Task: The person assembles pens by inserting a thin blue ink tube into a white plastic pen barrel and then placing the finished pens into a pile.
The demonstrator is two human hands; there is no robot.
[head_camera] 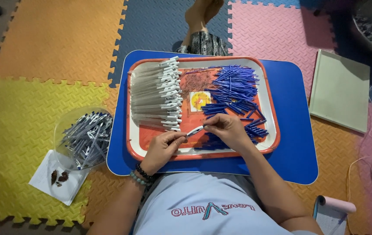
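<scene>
1. Two hands meet over the near edge of the orange tray (138, 150): left hand (162, 148) pinches a clear pen barrel (194, 130), right hand (227, 130) grips its white-capped end
2. Barrel likely light, stiff, smooth (a bit slippery); hold mid-shaft
3. Blue refills (233, 93) piled along the right edge, barrels (155, 93) stacked left

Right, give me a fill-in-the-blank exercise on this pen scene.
1. Both hands hold one pen over the ____ tray.
2. The loose blue refills lie on the tray's ____ side.
3. Finished pens fill a clear ____ by the left hand.
4. The right hand grips the pen's ____ end.

Missing words: orange; right; bowl; right
</scene>
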